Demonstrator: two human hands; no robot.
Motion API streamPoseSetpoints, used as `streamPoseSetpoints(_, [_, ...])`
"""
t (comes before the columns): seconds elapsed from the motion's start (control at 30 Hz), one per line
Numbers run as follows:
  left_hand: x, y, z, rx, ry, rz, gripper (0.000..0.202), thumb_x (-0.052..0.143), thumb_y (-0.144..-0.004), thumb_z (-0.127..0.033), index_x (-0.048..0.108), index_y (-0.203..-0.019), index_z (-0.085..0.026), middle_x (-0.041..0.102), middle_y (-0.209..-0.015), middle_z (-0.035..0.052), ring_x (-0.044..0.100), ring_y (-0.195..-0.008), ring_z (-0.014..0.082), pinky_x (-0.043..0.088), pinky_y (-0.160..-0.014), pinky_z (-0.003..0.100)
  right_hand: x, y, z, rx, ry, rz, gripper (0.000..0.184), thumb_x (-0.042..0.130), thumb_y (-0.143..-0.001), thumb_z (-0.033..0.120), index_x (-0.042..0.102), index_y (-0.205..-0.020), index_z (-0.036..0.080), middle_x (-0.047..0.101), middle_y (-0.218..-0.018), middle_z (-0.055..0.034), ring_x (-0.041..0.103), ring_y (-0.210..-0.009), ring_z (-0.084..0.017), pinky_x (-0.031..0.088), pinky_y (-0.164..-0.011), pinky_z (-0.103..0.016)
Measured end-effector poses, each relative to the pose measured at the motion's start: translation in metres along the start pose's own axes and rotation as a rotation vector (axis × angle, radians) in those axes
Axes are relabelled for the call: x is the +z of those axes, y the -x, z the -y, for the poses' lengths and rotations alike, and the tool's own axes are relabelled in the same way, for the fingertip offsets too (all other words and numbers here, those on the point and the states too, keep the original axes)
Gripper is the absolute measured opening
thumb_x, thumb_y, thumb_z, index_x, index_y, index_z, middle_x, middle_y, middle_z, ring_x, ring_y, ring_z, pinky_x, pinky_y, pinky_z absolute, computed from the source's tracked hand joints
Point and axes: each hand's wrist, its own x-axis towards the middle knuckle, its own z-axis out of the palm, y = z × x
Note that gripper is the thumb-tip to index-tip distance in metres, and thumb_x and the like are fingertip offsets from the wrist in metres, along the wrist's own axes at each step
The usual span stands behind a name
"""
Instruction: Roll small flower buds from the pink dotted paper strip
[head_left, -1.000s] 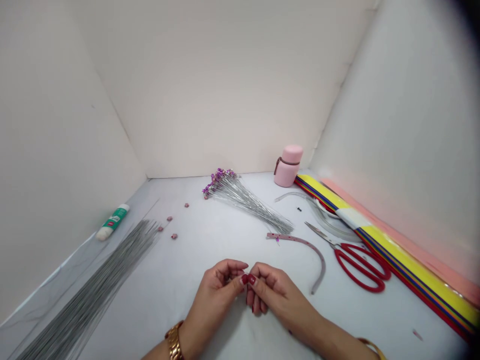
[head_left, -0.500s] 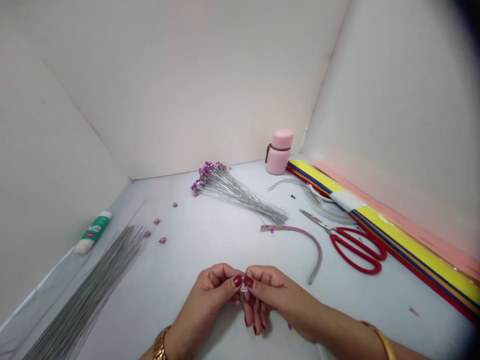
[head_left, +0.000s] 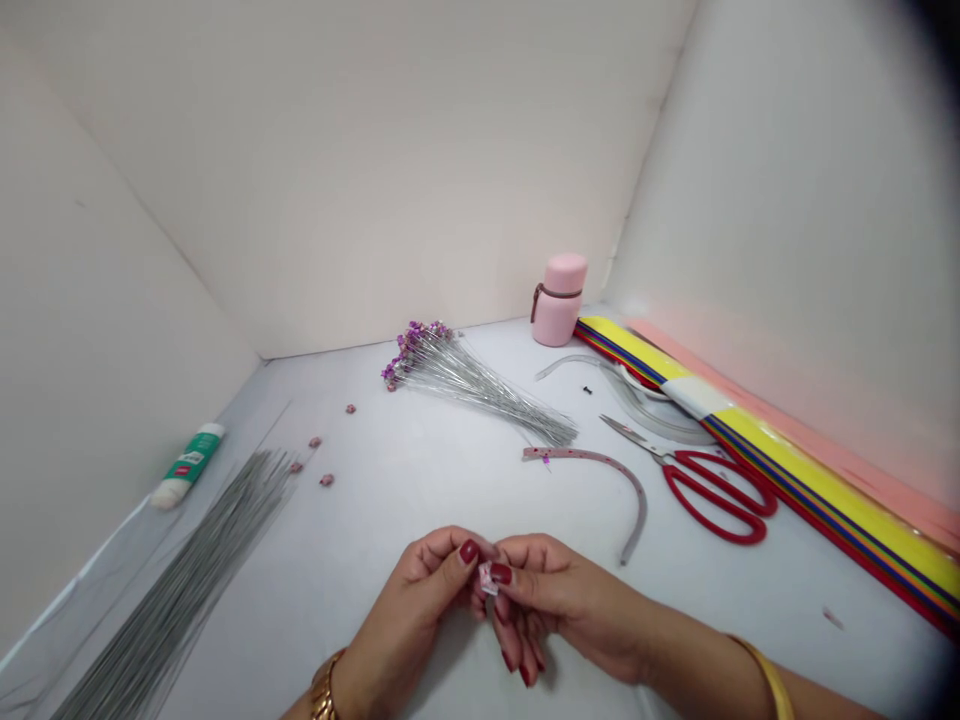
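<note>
Low in the middle of the head view, a small pink-and-white folded paper strip [head_left: 488, 578] shows between my two hands. My right hand [head_left: 559, 590] pinches its right side with thumb and finger, its other fingers curled below. My left hand [head_left: 431, 585] is closed, its thumb and forefinger at the paper's left side; its other fingers are mostly hidden. A curved pink dotted paper strip [head_left: 600, 462] lies beyond my right hand. Several small folded paper stars [head_left: 327, 480] rest to the left, near a bundle of bare grey wires [head_left: 202, 570].
Silvery wires tipped with purple and pink stars [head_left: 480, 385] lie at the back. Red-handled scissors [head_left: 712, 492], coiled clear strips [head_left: 660, 425] and long coloured paper packs [head_left: 810, 470] are at right. A pink flask [head_left: 557, 310] stands behind; a glue stick [head_left: 189, 465] lies left.
My left thumb has slid left and up, off the paper's face, and the fingertips have parted slightly. More of the folded paper shows now. My right hand's lower fingers have shifted slightly right.
</note>
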Motion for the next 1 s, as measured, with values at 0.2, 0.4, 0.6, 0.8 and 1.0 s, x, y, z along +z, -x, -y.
streamPoseSetpoints(0.2, [0.0,0.0,-0.001,-0.015,-0.047,-0.011,0.015,0.06,-0.077,-0.023,0.06,-0.068,-0.012,0.061,-0.056,0.0025,0.052,-0.049,0.0096,0.035,-0.052,0.023,0.003,-0.001,-0.001,-0.012,0.032,-0.032,0.031,0.047,-0.082,0.041,0.051,-0.072,0.012,0.06,-0.052,-0.0011,0.052,-0.036,-0.005,0.036,-0.036,-0.011])
streamPoseSetpoints(0.4, [-0.003,0.0,0.0,-0.081,0.036,0.044,0.019,0.059,-0.076,-0.022,0.056,-0.061,-0.012,0.058,-0.051,0.0019,0.052,-0.044,0.0105,0.032,-0.046,0.021,0.001,0.0,-0.005,-0.009,0.117,0.011,0.035,0.048,-0.081,0.044,0.053,-0.076,0.01,0.058,-0.054,-0.0003,0.051,-0.039,-0.004,0.036,-0.038,-0.012])
streamPoseSetpoints(0.6, [0.001,0.0,0.001,-0.053,0.03,0.012,0.017,0.055,-0.08,-0.026,0.06,-0.07,-0.012,0.058,-0.051,0.0018,0.053,-0.045,0.0117,0.034,-0.049,0.023,0.002,0.0,-0.004,-0.03,0.148,-0.042,0.034,0.049,-0.081,0.044,0.053,-0.074,0.011,0.057,-0.053,0.0005,0.051,-0.04,-0.004,0.037,-0.039,-0.013])
streamPoseSetpoints(0.8, [0.002,0.0,0.001,-0.038,0.023,-0.024,0.015,0.061,-0.076,-0.023,0.06,-0.066,-0.012,0.058,-0.053,0.001,0.054,-0.048,0.0121,0.036,-0.053,0.024,0.003,0.0,-0.001,-0.08,0.226,-0.135,0.032,0.051,-0.079,0.044,0.052,-0.072,0.013,0.055,-0.053,0.0017,0.048,-0.04,-0.005,0.034,-0.039,-0.014])
streamPoseSetpoints(1.0, [0.005,-0.001,0.0,0.029,-0.021,-0.107,0.016,0.063,-0.074,-0.025,0.065,-0.067,-0.01,0.057,-0.052,0.0009,0.052,-0.052,0.0113,0.036,-0.056,0.024,0.006,0.001,0.005,-0.191,0.324,-0.222,0.029,0.053,-0.079,0.041,0.05,-0.068,0.014,0.056,-0.059,0.001,0.048,-0.045,-0.005,0.038,-0.045,-0.017])
